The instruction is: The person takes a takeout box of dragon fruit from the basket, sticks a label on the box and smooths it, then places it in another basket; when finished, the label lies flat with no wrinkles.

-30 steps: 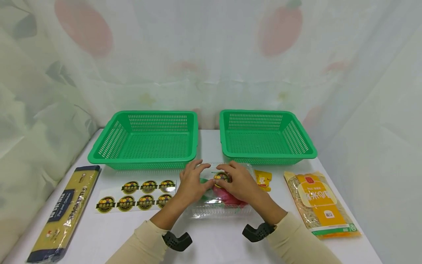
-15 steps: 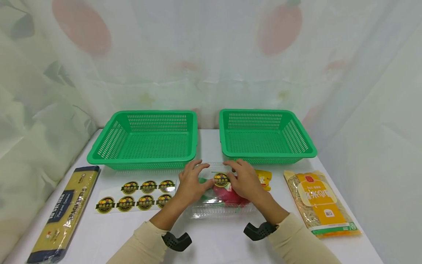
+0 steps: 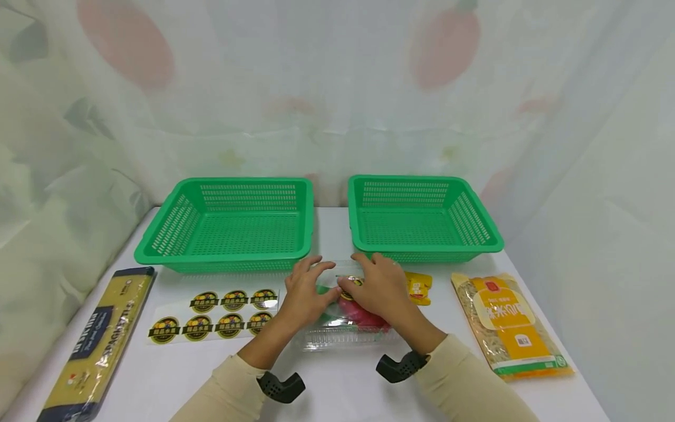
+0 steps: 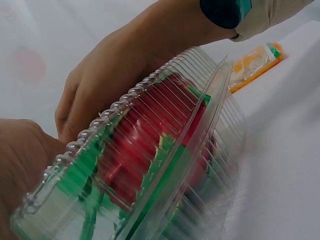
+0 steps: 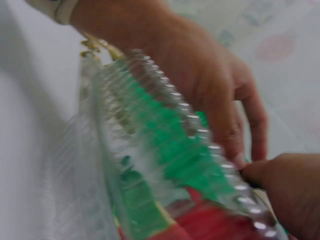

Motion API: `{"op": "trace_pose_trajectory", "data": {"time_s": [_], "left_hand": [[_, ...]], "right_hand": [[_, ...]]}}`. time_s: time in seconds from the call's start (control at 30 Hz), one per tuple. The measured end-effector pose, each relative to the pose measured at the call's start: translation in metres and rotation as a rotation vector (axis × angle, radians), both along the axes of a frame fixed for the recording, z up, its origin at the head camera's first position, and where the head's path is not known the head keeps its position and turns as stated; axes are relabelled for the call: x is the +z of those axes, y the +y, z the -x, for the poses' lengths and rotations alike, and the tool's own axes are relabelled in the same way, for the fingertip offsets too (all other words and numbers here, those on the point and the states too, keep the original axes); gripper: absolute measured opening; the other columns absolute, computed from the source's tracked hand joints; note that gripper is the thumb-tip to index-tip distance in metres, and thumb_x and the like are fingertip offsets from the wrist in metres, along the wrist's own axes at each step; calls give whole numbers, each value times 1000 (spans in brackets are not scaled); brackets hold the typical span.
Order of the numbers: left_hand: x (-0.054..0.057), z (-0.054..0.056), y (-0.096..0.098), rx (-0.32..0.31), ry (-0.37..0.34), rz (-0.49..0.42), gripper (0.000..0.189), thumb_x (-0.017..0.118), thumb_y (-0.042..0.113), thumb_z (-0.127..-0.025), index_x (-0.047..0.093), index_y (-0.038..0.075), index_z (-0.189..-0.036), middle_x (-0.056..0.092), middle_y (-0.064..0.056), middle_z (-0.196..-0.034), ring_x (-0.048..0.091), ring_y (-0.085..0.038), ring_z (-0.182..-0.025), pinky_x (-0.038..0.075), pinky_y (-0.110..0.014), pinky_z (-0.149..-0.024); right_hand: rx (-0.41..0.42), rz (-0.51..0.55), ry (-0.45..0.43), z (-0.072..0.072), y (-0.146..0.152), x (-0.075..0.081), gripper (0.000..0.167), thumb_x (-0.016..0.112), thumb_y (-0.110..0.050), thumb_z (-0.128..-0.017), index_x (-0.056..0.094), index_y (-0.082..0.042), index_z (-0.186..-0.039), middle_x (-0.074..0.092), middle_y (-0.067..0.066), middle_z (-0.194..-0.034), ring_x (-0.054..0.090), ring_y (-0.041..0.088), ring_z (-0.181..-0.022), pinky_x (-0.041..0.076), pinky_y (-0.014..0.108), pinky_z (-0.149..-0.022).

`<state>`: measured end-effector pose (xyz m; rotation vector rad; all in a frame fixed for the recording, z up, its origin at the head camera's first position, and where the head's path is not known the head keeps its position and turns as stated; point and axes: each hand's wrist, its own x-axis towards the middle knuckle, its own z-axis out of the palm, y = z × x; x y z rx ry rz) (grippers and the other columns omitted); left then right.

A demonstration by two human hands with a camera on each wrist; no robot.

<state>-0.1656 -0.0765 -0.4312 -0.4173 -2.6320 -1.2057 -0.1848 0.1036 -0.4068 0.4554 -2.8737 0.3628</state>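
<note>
A clear plastic clamshell box (image 3: 329, 340) stands before me with a red dragon fruit (image 3: 369, 318) and something green inside. On its lid is a round black-and-gold sticker (image 3: 357, 281), partly covered by my right hand (image 3: 381, 287). That hand's thumb presses at the sticker while its fingers stretch loosely over the lid. From the other side my left hand (image 3: 308, 293) rests on the lid, thumb tip close to the right thumb, fingers spread and relaxed. The left wrist view shows the fruit (image 4: 145, 140) through the ribbed wall, both hands above it.
Two green baskets (image 3: 224, 259) (image 3: 429, 253) stand at the back. A sticker sheet (image 3: 170, 309) lies left of the box, a spaghetti pack (image 3: 100, 340) farther left. To the right are a small yellow packet (image 3: 419, 287) and a noodle pack (image 3: 508, 328).
The right hand first drew back to the right, uncovering the sticker, then came back over it with the thumb. The left hand stayed nearly still on the lid.
</note>
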Motion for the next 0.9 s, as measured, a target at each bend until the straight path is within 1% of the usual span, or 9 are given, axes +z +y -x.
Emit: {"op": "trace_pose_trajectory", "data": {"time_s": [0.1,0.2,0.3,0.43,0.57,0.63,0.73,0.83,0.9], "left_hand": [[-1,0,-1,7,19,12,47,79,18,-80,64,10,-124,44,-18,-138,29,-36,-132,23,-64,-92],[-1,0,-2,12,30,15,47,79,17,-80,64,11,-124,45,-18,-137,29,-37,-131,23,-65,-90],[-1,-1,-1,9,27,6,47,79,17,-80,64,9,-124,45,-17,-137,29,-37,-131,21,-65,-90],[-1,-2,0,11,28,-2,47,79,17,-80,64,8,-123,45,-17,-137,29,-37,-131,20,-65,-90],[-2,-2,2,22,30,-2,47,80,17,-79,64,8,-122,46,-17,-137,30,-37,-131,20,-65,-90],[-2,-2,2,25,26,-1,47,80,18,-79,64,7,-122,46,-16,-137,30,-37,-131,20,-65,-91],[-1,-3,2,26,14,6,47,80,19,-79,64,8,-122,45,-16,-138,30,-36,-132,19,-65,-93],[-1,-3,1,33,4,16,47,80,20,-80,64,9,-123,45,-16,-139,29,-35,-132,20,-65,-94],[-1,-3,0,39,5,18,47,80,20,-80,64,9,-123,45,-16,-139,29,-35,-132,20,-64,-94]], "right_hand": [[-23,-72,-23,0,-4,1,66,57,-66,-85,60,-19,-130,62,10,-104,59,28,-90,49,44,-76],[-39,-59,-37,2,-6,1,63,61,-62,-85,60,-19,-130,62,9,-102,59,27,-88,49,43,-75],[-31,-14,-42,3,-4,1,54,63,-53,-88,61,-19,-130,62,9,-102,60,28,-88,48,44,-75],[10,57,-3,2,2,-2,40,65,-35,-92,62,-18,-128,63,9,-100,60,28,-87,48,45,-75],[59,99,54,0,8,-3,34,66,-19,-91,63,-17,-125,61,6,-89,58,26,-78,47,42,-68],[79,115,70,-1,10,-3,34,66,-15,-91,63,-17,-124,59,5,-84,56,25,-74,46,41,-66],[103,114,61,-5,11,-2,37,66,-25,-91,61,-17,-127,56,4,-82,53,25,-75,44,41,-67],[124,68,41,-10,12,-1,53,65,-48,-88,58,-19,-133,51,3,-84,50,24,-76,42,40,-67],[133,39,36,-13,13,0,63,64,-57,-84,56,-21,-135,49,2,-84,47,23,-76,41,39,-66]]}}
